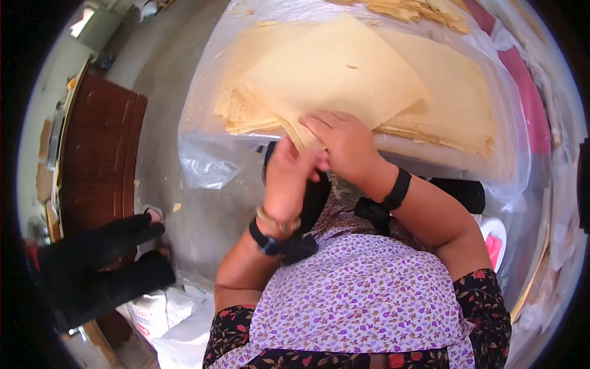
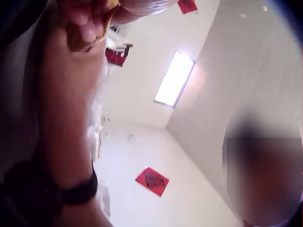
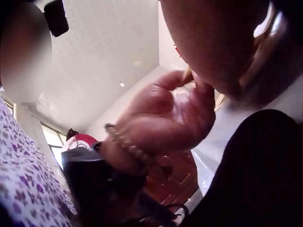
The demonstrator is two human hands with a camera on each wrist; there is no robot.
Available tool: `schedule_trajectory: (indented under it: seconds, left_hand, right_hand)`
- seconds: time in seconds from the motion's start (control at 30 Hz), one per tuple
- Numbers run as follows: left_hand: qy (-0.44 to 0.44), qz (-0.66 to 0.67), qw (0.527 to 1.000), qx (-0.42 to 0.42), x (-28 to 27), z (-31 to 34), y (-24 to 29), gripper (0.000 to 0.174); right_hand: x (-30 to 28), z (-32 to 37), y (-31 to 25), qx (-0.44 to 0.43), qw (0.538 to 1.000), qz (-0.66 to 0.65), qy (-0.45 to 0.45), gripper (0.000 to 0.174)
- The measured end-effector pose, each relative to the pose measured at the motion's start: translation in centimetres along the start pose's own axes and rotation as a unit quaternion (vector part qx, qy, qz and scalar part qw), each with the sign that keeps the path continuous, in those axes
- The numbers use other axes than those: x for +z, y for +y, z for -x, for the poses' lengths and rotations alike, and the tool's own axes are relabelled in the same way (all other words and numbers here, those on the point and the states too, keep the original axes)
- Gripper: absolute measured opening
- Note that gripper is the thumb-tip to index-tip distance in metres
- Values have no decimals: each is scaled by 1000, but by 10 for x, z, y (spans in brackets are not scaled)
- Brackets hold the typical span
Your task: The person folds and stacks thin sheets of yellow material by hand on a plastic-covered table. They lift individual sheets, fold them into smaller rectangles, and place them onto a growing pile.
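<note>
A pale-yellow thin sheet [image 1: 332, 67] lies turned at an angle over a stack of similar sheets [image 1: 252, 117]. Its near corner is gathered into a narrow fold [image 1: 296, 133] between the two hands. My left hand [image 1: 284, 175], with a bead bracelet, pinches this folded part from the near side. In the right wrist view the left hand [image 3: 168, 111] shows curled, thumb and fingers at a yellowish edge [image 3: 188, 75]. Bent over the fold from the right, my right hand [image 1: 345, 144] grips it close to the left fingertips; its palm is hidden in the head view.
A second stack of sheets [image 1: 455, 92] lies on the right of the plastic-covered table [image 1: 203, 111]. Broken pieces [image 1: 418, 9] are at the far edge. Plastic hangs off the front left. Another person's dark-trousered legs [image 1: 110, 258], a brown cabinet [image 1: 101, 141] and white sacks [image 1: 166, 320] are on the left.
</note>
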State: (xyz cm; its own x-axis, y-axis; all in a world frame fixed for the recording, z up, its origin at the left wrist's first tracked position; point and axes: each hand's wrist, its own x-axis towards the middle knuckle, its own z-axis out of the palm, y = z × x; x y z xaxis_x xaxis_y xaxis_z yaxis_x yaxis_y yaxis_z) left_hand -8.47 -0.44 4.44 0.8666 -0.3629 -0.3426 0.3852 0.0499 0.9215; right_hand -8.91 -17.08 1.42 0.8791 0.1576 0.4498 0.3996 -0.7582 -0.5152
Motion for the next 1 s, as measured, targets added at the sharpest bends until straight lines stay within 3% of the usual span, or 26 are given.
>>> schedule_trajectory:
  seconds: [0.03,0.07,0.13,0.17,0.2,0.23,0.3,0.4,0.5,0.53,0.63,0.77,0.8,0.9,0.97,1.0]
  left_hand:
    - [-39,-71,997,-13,9,12,5,26]
    - [-93,-12,996,-11,6,24,9,24]
    - [-62,-92,967,227,-11,29,-2,27]
    - [-1,-310,897,316,-31,28,13,37]
    - [60,-481,740,466,-46,19,27,52]
    - [10,-521,731,441,-54,13,43,68]
    - [-56,-568,728,380,-58,-1,51,78]
    - [-200,-548,733,350,-74,-29,45,76]
    - [-271,-440,809,280,-93,-45,43,73]
    - [-281,-437,814,260,-99,-42,45,71]
    - [-235,-467,813,256,-122,-29,26,66]
    - [-172,-245,941,158,-115,-22,1,44]
    - [-77,-196,968,134,-98,-22,-3,25]
    - [51,-286,946,141,-89,-43,-20,17]
    - [87,-296,938,158,-76,-45,-25,20]
    - [94,-294,936,167,-74,-48,-30,20]
  right_hand:
    - [-9,9,9,5,1000,-14,-1,42]
    - [-19,19,20,12,1000,-27,-2,39]
    - [-46,43,38,32,996,-81,-26,27]
    - [-57,55,45,36,992,-114,-34,26]
    - [-68,68,52,40,987,-149,-43,24]
    - [-78,80,57,43,981,-184,-51,23]
    - [-92,97,58,125,958,-256,-38,20]
    - [-90,105,58,276,899,-339,24,26]
    - [-82,94,56,307,890,-323,100,32]
    - [-78,86,52,312,880,-342,105,34]
    - [-72,66,47,345,857,-369,102,38]
    - [-72,49,51,399,844,-355,57,43]
    - [-71,46,53,402,840,-361,46,45]
    - [-63,41,58,428,857,-282,46,39]
    - [-71,32,49,416,908,-28,-46,41]
    - [-73,28,42,401,906,101,-90,42]
